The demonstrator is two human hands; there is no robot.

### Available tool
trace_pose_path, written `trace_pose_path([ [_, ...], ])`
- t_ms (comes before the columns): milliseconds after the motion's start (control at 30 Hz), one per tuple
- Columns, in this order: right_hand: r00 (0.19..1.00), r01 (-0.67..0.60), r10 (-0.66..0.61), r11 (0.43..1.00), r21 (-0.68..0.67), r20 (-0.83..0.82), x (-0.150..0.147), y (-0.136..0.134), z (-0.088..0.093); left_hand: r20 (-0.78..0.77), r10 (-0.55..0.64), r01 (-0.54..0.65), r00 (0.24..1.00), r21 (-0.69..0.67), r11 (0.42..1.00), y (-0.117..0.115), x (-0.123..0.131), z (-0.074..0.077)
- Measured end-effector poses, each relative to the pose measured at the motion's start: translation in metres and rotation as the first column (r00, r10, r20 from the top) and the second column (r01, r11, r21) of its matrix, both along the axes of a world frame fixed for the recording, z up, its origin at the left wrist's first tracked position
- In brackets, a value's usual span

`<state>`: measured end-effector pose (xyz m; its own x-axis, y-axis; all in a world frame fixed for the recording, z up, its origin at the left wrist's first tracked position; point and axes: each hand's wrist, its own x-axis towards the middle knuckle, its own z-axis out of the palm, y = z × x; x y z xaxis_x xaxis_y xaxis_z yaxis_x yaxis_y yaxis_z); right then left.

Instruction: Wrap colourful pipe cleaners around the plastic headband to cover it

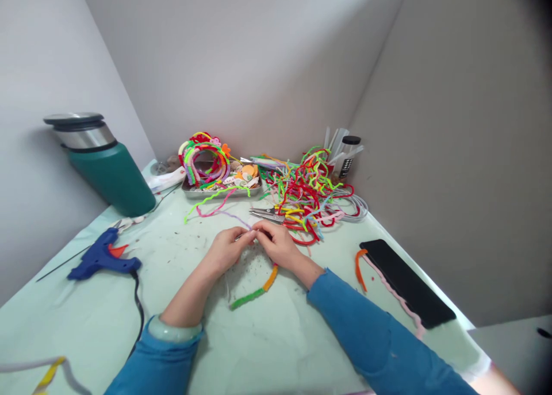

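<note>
Strand, fuzzy, lilac, between fingertips

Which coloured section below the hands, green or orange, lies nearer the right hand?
The orange section, just below the right hand; the green section lies farther.

Wrapped band: thin, curved, fuzzy color sections, partly covered
Green section: lowest part of the curve, nearest the wearer
Orange section: directly next to green, rising toward right grip
Reddish bit: small, just past orange, mostly hidden under right grip
Pale end: thin, blurred, runs up from near green toward left grip
Band pose: arc below both hands, over counter; contact unclear
Purple stem: thin, fuzzy, near end at meeting fingertips, rest trailing up-left, slightly bent
Join: hidden by fingers
</note>
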<state>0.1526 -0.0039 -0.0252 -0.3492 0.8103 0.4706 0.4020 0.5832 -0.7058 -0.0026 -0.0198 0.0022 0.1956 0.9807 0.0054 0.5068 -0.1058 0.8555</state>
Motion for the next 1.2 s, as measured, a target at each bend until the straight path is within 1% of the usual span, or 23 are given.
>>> trace_pose_path([
  [233, 1.000, 0.008, -0.008, 1.000, -0.002, 0.009, -0.0002, -0.0006, 0.0004, -0.072, 0.012, -0.011, 0.997, 0.017, 1.000, -0.0007, -0.0005, 0.0021],
  [300, 1.000, 0.020, -0.020, 1.000, 0.002, 0.016, -0.0003, -0.0005, 0.0004, -0.106, 0.025, -0.019, 0.994, 0.056, 0.998, -0.0001, -0.0008, 0.0012],
  [433, 0.999, 0.037, -0.037, 0.999, -0.005, 0.037, -0.0005, -0.0009, 0.0008, -0.161, 0.117, -0.084, 0.980, 0.200, 0.976, 0.0014, -0.0011, -0.0015],
  [500, 0.998, 0.044, -0.043, 0.999, -0.011, 0.054, -0.0006, -0.0014, 0.0013, -0.178, 0.140, -0.097, 0.974, 0.230, 0.968, 0.0015, -0.0010, -0.0019],
  [600, 0.996, 0.048, -0.047, 0.999, -0.009, 0.075, -0.0008, -0.0021, 0.0018, -0.210, 0.145, -0.092, 0.967, 0.240, 0.966, 0.0013, -0.0010, -0.0017],
  [833, 0.993, 0.023, -0.023, 1.000, 0.004, 0.112, -0.0015, -0.0017, 0.0014, -0.184, 0.148, -0.099, 0.972, 0.253, 0.962, 0.0026, -0.0012, -0.0032],
  [967, 0.995, 0.013, -0.015, 1.000, 0.012, 0.102, -0.0018, -0.0022, 0.0022, -0.168, 0.141, -0.091, 0.976, 0.277, 0.957, 0.0030, -0.0006, -0.0038],
  [1100, 0.995, 0.020, -0.023, 0.999, 0.034, 0.099, -0.0022, -0.0033, 0.0029, -0.139, 0.146, -0.105, 0.979, 0.263, 0.959, 0.0032, -0.0002, -0.0053],
  [1200, 0.993, 0.031, -0.037, 0.998, 0.046, 0.113, -0.0023, -0.0039, 0.0029, -0.090, 0.141, -0.115, 0.986, 0.243, 0.963, 0.0031, 0.0001, -0.0065],
])
